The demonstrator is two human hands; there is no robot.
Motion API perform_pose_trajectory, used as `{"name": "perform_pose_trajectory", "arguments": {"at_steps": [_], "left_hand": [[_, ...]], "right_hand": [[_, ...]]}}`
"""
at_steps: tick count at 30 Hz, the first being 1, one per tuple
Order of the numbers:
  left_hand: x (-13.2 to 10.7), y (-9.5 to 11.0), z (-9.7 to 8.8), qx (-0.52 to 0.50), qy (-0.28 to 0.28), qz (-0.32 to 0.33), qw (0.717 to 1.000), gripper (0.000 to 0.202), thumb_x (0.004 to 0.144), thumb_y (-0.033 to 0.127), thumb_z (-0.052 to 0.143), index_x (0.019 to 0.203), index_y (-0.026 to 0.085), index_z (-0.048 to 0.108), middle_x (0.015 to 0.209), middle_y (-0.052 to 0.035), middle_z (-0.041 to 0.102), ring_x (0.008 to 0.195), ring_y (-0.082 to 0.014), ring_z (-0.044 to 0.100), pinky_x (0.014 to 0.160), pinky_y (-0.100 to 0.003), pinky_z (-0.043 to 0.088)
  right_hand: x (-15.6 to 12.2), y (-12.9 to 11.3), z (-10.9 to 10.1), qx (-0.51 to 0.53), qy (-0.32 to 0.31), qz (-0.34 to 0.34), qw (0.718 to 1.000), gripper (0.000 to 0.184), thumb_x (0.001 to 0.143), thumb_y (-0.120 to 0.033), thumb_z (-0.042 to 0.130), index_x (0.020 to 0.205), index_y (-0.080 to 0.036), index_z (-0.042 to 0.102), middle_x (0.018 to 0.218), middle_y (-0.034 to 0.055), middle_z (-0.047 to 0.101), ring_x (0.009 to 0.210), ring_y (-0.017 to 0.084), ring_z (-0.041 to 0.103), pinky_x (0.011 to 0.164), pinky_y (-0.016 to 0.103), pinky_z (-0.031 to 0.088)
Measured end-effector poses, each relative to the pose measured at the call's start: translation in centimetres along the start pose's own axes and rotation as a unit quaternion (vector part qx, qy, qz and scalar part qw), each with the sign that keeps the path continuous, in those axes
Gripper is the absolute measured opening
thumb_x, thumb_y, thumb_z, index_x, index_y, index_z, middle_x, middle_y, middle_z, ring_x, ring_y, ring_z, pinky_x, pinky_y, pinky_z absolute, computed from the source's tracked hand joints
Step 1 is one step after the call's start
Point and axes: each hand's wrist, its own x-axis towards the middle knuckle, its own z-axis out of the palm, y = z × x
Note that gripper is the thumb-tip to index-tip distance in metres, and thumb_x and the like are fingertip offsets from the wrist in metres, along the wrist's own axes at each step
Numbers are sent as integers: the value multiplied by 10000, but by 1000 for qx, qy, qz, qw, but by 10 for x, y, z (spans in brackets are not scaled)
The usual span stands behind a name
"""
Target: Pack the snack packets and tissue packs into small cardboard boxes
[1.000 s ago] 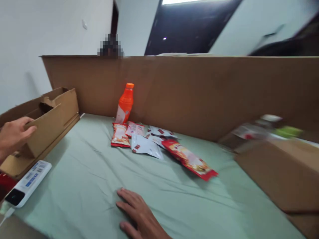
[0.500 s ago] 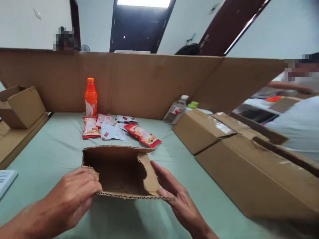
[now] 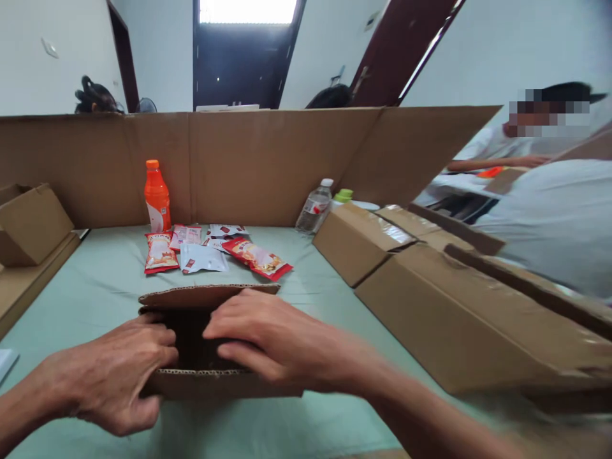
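Note:
An open cardboard box point(image 3: 224, 384) sits on the green cloth in front of me, its far flap raised. My left hand point(image 3: 119, 370) grips the box's left side, fingers reaching over the edge into the opening and thumb outside near the front. Over the right side lies my right hand point(image 3: 268, 338), fingers bent down into the opening, with a gap between thumb and forefinger. It hides the right flap. Just beyond are a red snack packet point(image 3: 258, 258), a second red packet point(image 3: 161, 253), a white sachet point(image 3: 203, 259) and a pink sachet point(image 3: 186, 236).
An orange bottle point(image 3: 157, 197) stands before the cardboard partition point(image 3: 268, 169). To the right, a clear bottle point(image 3: 314, 207) leans near long cardboard boxes point(image 3: 454, 319). Another small box point(image 3: 36, 223) is at left. A person in a white top point(image 3: 549, 210) sits beyond the right-hand boxes.
My right hand has moved from outside the box's right side to over its opening, fingers inside. My left fingers reach further in. The view has turned slightly right.

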Motion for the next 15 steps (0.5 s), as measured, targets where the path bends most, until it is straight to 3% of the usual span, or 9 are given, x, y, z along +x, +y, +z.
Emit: {"name": "perform_pose_trajectory", "arguments": {"at_steps": [2,3,5,8,10,13,15], "left_hand": [[0,0,1,-9,-26,-12,1000,189,643,105,615,798,211,591,893,-31,628,848,-240,634,819,-364,555],[-1,-1,1,-15,-16,-15,1000,202,655,93,614,819,210,594,925,-33,622,889,-244,624,851,-367,541],[-6,-4,2,-27,10,-13,1000,233,682,59,596,854,218,601,954,-26,617,911,-234,607,856,-352,516],[-18,-11,5,-30,59,-20,998,293,705,16,549,894,230,613,953,-24,623,880,-217,594,772,-314,496],[-25,-14,10,-38,93,-19,995,327,711,0,514,917,230,619,1000,-38,631,897,-212,606,763,-304,502],[-32,-17,22,-37,160,-14,986,335,737,12,488,948,230,630,1134,-72,621,989,-222,624,808,-311,538],[-33,-18,31,-28,189,-19,981,343,770,29,491,997,240,639,1218,-87,599,1062,-225,620,844,-305,559]], "right_hand": [[24,-4,-8,-65,-134,14,989,164,930,-198,635,836,-181,768,775,30,770,692,189,696,646,305,513],[29,-5,-12,-93,-167,21,981,209,922,-214,639,746,-181,748,671,21,730,585,174,647,560,293,457],[24,-4,-19,-125,-166,31,978,241,898,-224,652,667,-192,710,582,8,669,509,160,591,505,288,401],[-13,9,-25,-106,-79,47,990,145,888,-207,653,773,-229,738,717,11,729,662,180,681,640,293,510],[-44,23,-15,-68,-8,76,995,130,910,-242,647,934,-261,773,928,29,786,882,218,734,812,346,573],[-83,41,24,-2,120,132,984,217,961,-314,600,1071,-298,786,1201,59,762,1149,256,696,987,430,569],[-101,48,52,59,201,162,964,253,978,-360,582,1131,-316,779,1292,76,727,1219,264,667,999,441,575]]}}
